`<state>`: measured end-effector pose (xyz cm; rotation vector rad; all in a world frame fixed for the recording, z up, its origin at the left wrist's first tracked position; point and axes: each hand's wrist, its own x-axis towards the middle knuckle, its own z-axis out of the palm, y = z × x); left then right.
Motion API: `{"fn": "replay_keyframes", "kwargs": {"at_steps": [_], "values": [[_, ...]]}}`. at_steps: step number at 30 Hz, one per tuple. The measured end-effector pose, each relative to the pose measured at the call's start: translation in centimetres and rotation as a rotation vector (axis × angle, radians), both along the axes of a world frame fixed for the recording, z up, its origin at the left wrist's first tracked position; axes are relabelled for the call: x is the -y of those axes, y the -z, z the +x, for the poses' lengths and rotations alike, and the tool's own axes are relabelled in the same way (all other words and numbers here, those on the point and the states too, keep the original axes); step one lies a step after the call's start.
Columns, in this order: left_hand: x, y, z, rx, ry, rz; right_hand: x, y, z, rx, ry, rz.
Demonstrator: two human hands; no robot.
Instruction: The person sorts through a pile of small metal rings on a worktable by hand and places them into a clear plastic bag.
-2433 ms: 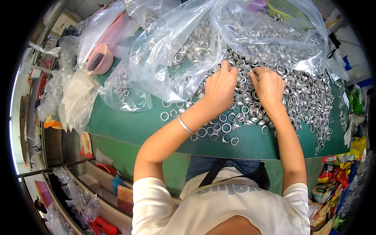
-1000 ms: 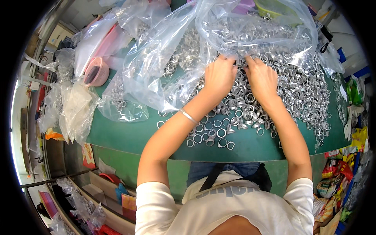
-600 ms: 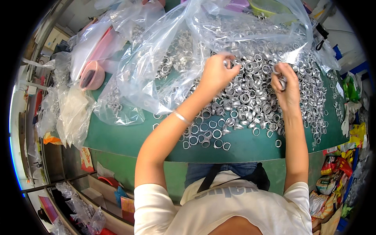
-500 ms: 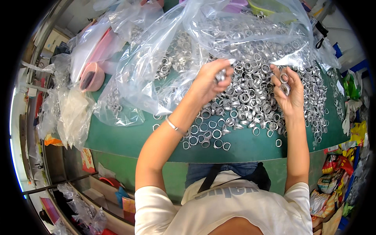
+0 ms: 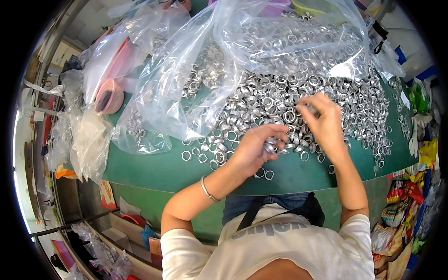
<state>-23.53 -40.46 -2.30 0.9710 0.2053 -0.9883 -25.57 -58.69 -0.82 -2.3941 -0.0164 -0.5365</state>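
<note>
Loose silver metal rings (image 5: 280,100) lie in a broad heap across the green table (image 5: 140,170). Near the heap's front edge is my left hand (image 5: 259,149), its fingers curled round a few metal rings (image 5: 269,147) that show between them. My right hand (image 5: 322,119) reaches over the middle of the heap, knuckles up. Its thumb and forefinger are apart just above the rings, and no ring shows between them. The other fingers are partly hidden behind the hand. A large clear plastic bag (image 5: 172,88) drapes over the heap's far and left parts.
A smaller clear bag (image 5: 140,135) with rings lies on the left, by a pink basket (image 5: 110,95). Purple (image 5: 277,8) and yellow-green basins (image 5: 319,8) stand at the back. Colourful packages (image 5: 396,210) are piled on the right, and an open drawer (image 5: 121,233) is at lower left.
My left hand has come down and nearer, still holding rings. My right hand has turned palm down and moved left onto the heap; the rings seen in its fingers no longer show.
</note>
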Motion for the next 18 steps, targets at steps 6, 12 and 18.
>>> {"fn": "replay_keyframes", "kwargs": {"at_steps": [6,12,18], "values": [[0.2,-0.6,2.2,0.156,-0.096,-0.034,3.7,-0.3,2.7,-0.039,0.197,-0.453],[0.5,0.1,1.6,0.043,0.062,-0.099,5.1,-0.4,1.5,-0.015,-0.086,0.157],[1.4,0.4,-1.4,-0.145,0.016,-0.137,1.8,1.7,-4.4,-0.565,-0.267,1.636]]}}
